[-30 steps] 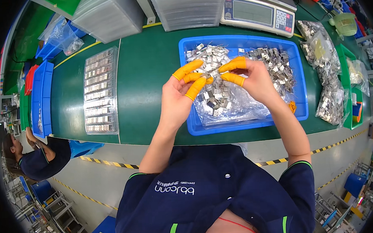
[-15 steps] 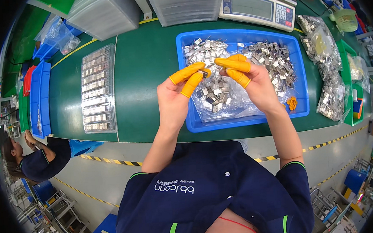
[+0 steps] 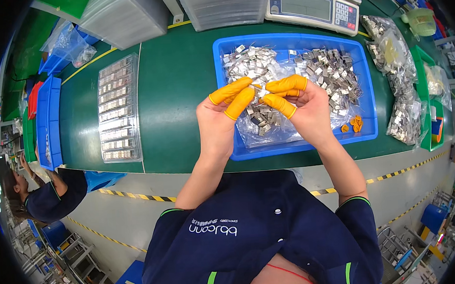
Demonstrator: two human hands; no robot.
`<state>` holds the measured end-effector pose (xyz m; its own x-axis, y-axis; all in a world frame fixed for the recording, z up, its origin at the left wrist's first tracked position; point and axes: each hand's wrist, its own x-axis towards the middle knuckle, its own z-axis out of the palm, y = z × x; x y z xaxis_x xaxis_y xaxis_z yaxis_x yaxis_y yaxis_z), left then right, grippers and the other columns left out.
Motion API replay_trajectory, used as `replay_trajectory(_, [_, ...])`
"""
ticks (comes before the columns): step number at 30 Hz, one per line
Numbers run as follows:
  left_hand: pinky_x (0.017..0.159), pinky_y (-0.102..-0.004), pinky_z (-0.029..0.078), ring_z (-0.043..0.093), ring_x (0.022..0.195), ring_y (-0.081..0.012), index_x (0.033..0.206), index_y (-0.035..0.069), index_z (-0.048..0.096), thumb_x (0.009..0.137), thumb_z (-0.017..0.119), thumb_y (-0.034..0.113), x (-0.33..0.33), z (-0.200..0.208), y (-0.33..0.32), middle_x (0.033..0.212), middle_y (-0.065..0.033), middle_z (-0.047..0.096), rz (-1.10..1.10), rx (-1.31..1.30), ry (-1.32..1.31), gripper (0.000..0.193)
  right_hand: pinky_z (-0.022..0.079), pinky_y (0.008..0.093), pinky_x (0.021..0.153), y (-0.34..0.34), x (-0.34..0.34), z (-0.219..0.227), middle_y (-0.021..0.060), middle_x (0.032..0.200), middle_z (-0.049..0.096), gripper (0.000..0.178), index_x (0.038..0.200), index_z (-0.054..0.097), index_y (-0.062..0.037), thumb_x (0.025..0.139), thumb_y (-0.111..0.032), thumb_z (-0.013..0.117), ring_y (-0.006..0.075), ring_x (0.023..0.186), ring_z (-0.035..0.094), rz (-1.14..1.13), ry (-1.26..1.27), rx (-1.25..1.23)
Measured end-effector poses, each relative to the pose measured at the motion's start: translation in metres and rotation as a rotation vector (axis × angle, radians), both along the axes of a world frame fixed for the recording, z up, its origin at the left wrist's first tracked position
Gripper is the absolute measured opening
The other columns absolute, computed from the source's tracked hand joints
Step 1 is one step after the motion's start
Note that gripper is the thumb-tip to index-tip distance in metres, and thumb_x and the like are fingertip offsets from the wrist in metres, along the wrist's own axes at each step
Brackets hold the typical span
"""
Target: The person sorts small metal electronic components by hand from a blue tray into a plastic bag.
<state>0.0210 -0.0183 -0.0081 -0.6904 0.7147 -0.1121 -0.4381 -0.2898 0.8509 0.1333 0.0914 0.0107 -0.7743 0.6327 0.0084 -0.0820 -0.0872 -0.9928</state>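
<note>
My left hand (image 3: 216, 114) and my right hand (image 3: 311, 108), both with yellow finger cots on thumb and fingers, meet above a blue bin (image 3: 369, 91). Pinched between their fingertips is a small silvery metal part (image 3: 260, 91); its exact shape is mostly covered by the fingers. Below them, the bin holds a pile of whitish metal parts with thin leads (image 3: 251, 60) at the left and a pile of greyer ones (image 3: 333, 75) at the right. A crumpled clear plastic bag (image 3: 284, 133) lies under the hands. Some loose orange finger cots (image 3: 357, 123) rest in the bin's near right corner.
To the left on the green table lies a clear tray (image 3: 119, 112) with rows of parts. Behind stand stacked clear trays (image 3: 224, 7) and a scale (image 3: 308, 7). Bags of parts (image 3: 402, 100) line the right side. A co-worker (image 3: 53, 191) is at the far left.
My hands have come closer together, and their fingertips now meet at the small metal part. The dark face seen at my left fingertips earlier no longer shows. The co-worker's hand has risen.
</note>
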Motion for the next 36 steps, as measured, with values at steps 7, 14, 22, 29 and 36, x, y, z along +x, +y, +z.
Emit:
replay_trajectory(7, [0.082, -0.0270, 0.047, 0.061, 0.089, -0.0161, 0.100, -0.003, 0.062, 0.078, 0.064, -0.002, 0.000, 0.006, 0.000, 0.100, -0.0115, 0.063, -0.118, -0.020, 0.104, 0.022, 0.048, 0.0251, 0.075, -0.001, 0.007, 0.011, 0.0060, 0.088, 0.062, 0.027, 0.093, 0.062, 0.0009, 0.070, -0.005, 0.074, 0.0138, 0.079, 0.062, -0.015, 0.038, 0.178])
replay_trajectory(14, [0.079, -0.0278, 0.050, 0.062, 0.090, -0.0187, 0.114, 0.000, 0.043, 0.077, 0.065, -0.003, -0.010, 0.023, 0.004, 0.095, -0.0150, 0.063, -0.398, 0.059, -0.155, 0.044, 0.041, 0.0284, 0.080, 0.015, 0.010, 0.005, 0.0017, 0.088, 0.057, 0.039, 0.101, 0.067, -0.0087, 0.064, -0.011, 0.078, 0.0161, 0.087, 0.052, 0.154, 0.125, 0.436])
replay_trajectory(22, [0.079, -0.0278, 0.050, 0.062, 0.090, -0.0189, 0.110, 0.002, 0.043, 0.077, 0.065, -0.002, -0.014, 0.027, 0.018, 0.096, -0.0143, 0.062, -0.470, 0.045, -0.266, 0.040, 0.041, 0.0284, 0.081, 0.020, 0.007, 0.007, 0.0028, 0.088, 0.060, 0.031, 0.096, 0.068, -0.0055, 0.067, -0.008, 0.076, 0.0158, 0.087, 0.053, 0.105, 0.126, 0.227])
replay_trajectory(29, [0.082, -0.0283, 0.048, 0.061, 0.092, -0.0171, 0.115, 0.001, 0.042, 0.077, 0.065, 0.002, -0.008, 0.033, 0.012, 0.102, -0.0122, 0.059, -0.529, 0.073, -0.249, 0.044, 0.042, 0.0284, 0.082, 0.027, 0.015, 0.012, 0.0054, 0.097, 0.059, 0.030, 0.098, 0.067, -0.0039, 0.069, -0.007, 0.074, 0.0178, 0.093, 0.052, 0.275, 0.215, 0.061])
replay_trajectory(36, [0.082, -0.0271, 0.046, 0.059, 0.091, -0.0157, 0.123, -0.004, 0.041, 0.080, 0.063, 0.010, -0.006, 0.053, 0.009, 0.107, -0.0114, 0.057, -0.502, 0.030, 0.015, 0.050, 0.038, 0.0305, 0.084, 0.022, 0.018, 0.014, 0.0064, 0.098, 0.055, 0.041, 0.099, 0.066, -0.0032, 0.068, -0.028, 0.077, 0.0172, 0.094, 0.049, 0.210, 0.225, 0.048])
